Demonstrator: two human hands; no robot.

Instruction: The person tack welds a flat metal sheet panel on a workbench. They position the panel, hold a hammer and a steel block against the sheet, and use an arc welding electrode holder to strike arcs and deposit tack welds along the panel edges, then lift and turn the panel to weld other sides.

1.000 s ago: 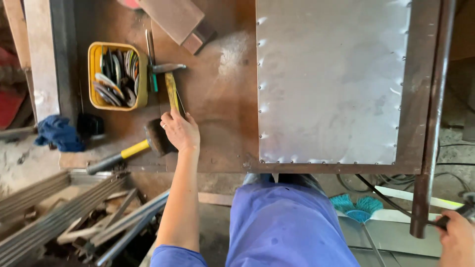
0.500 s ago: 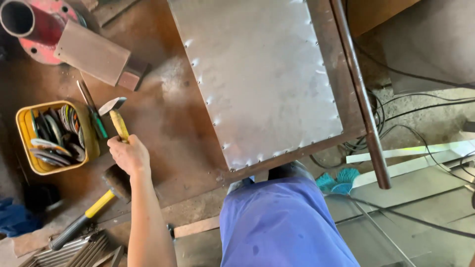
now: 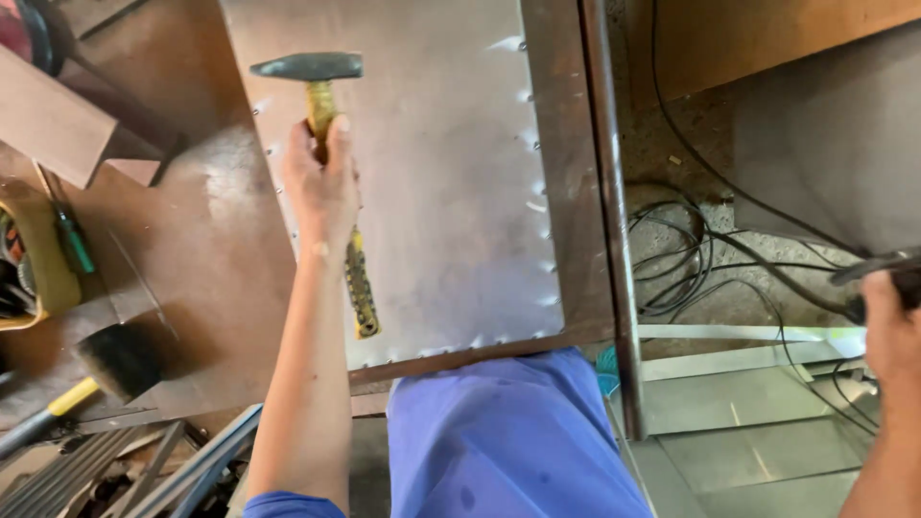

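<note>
Over the steel sheet [image 3: 422, 192], left fingers [image 3: 321, 182] grip a hammer [image 3: 331, 144]; right fingers' [image 3: 887, 317] hold unclear

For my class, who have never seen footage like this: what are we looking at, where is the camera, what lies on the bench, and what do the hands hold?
There is no machine: a person works with bare hands, filmed by a camera worn on the head, looking down. The left hand has its grip around a hammer with a yellow handle, held above a metal sheet on a brown workbench. At left lie a black mallet and a yellow tray of tools. The right hand, off the bench at the right edge, grasps a dark tool that I cannot identify, near black cables.
</note>
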